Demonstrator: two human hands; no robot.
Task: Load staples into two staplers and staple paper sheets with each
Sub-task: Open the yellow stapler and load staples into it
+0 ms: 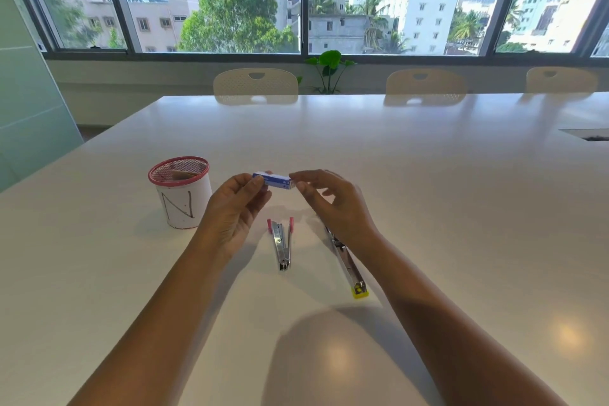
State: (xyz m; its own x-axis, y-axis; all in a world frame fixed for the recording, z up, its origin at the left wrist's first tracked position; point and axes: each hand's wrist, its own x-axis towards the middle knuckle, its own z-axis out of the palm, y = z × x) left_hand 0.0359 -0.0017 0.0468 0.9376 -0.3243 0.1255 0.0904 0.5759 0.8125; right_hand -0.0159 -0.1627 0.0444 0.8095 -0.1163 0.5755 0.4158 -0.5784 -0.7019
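Observation:
A small blue and white staple box [276, 180] is held in the air above the white table [428, 194]. My left hand [234, 208] grips its left end between thumb and fingers. My right hand [333, 199] pinches its right end with fingertips. Below the box, a pink stapler [282, 245] lies swung open on the table, its metal parts spread in a V. To its right a longer stapler with a yellow end [348, 265] lies open too, its far end hidden under my right wrist. No paper sheets are in view.
A mesh pen cup with a red rim [180, 193], wrapped in white paper marked "N", stands left of my left hand. Cream chairs [255, 86] line the table's far edge. A cable slot [590, 134] sits at the right.

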